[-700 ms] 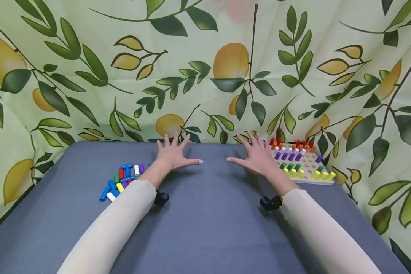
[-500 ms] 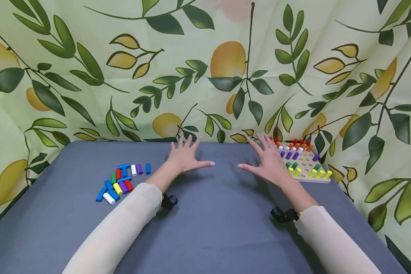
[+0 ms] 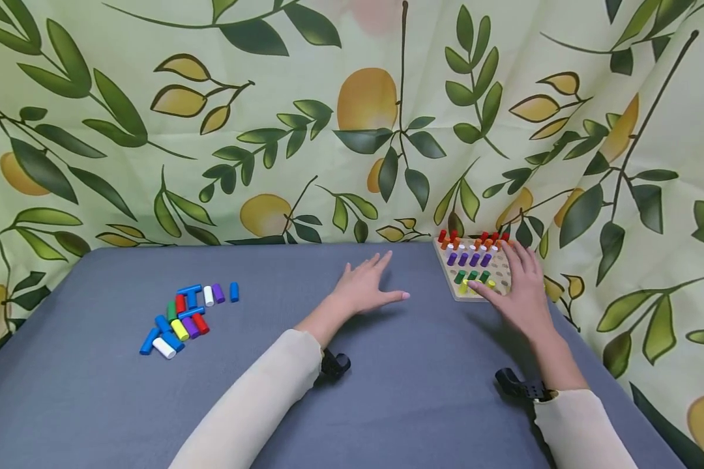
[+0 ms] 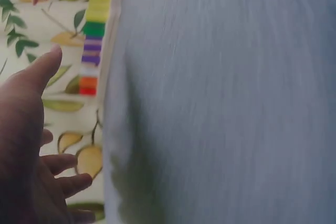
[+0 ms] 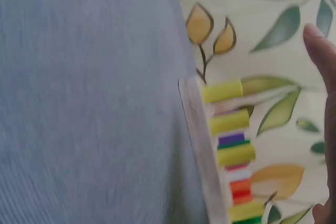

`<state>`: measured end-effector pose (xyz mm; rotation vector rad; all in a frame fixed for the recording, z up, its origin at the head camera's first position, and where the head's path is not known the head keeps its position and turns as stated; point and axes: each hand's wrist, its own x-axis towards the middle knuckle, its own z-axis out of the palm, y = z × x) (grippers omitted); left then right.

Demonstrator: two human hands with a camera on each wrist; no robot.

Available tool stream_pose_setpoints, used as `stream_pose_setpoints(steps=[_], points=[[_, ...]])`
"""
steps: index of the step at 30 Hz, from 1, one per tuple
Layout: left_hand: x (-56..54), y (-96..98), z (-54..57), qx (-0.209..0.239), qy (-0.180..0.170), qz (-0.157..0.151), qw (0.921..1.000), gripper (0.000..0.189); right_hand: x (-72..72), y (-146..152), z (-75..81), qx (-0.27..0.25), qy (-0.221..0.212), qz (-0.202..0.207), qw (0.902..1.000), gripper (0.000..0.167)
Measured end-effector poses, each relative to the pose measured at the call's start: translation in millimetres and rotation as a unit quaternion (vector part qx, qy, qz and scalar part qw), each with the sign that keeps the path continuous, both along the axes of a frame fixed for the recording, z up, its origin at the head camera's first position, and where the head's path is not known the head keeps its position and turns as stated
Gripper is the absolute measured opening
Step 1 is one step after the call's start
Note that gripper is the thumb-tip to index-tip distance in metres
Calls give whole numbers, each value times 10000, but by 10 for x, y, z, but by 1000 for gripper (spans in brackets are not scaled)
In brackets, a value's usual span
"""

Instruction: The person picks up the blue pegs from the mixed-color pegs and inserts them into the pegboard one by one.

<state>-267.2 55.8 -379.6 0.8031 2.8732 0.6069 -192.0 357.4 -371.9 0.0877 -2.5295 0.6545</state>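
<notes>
My right hand hovers at the right side of a wooden pegboard, its fingers spread and holding nothing. The hand hides the board's right part in the head view. Rows of red, orange, white, purple, green and yellow pegs stand in the board. In the right wrist view a yellow peg rises near the board's edge, with a fingertip apart from it. My left hand is in the air over the middle of the table, fingers extended, nothing in it.
Loose pegs lie in a group at the left of the table; among them are a yellow peg, a white peg and a blue peg. The grey cloth-covered table meets a leaf-and-fruit-patterned curtain behind.
Both hands have moved to the right, the right hand onto the pegboard's right side. The head view has turned slightly right, so board and loose pegs appear further left.
</notes>
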Motion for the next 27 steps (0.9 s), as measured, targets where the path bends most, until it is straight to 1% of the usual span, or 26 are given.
stream_pose_setpoints(steps=[4, 6, 12, 14, 15, 18, 22, 24, 27], points=[[54, 280, -95, 538, -317, -181, 9979, 96, 37, 200, -86, -340, -122, -464, 9983, 100], [75, 401, -139, 750, -443, -201, 9960, 95, 46, 285, -128, -485, -166, -646, 9966, 100], [103, 659, -238, 1306, -727, -162, 9886, 90, 79, 479, -219, -853, -324, -1142, 9893, 97], [97, 742, -277, 1490, -775, -131, 9857, 89, 93, 534, -258, -944, -460, -1292, 9860, 97], [94, 786, -299, 1537, -745, -115, 9852, 88, 99, 562, -284, -1003, -538, -1351, 9843, 97], [93, 924, -341, 1468, -553, -25, 9876, 88, 115, 632, -347, -1124, -784, -1511, 9790, 98], [94, 1079, -362, 944, -255, 82, 9952, 93, 100, 697, -441, -1276, -1074, -1538, 9739, 101], [92, 1140, -369, 775, -193, 107, 9967, 95, 93, 706, -473, -1329, -1243, -1546, 9711, 105], [83, 1210, -389, 650, -81, 89, 9978, 93, 97, 707, -505, -1343, -1588, -1617, 9647, 108]])
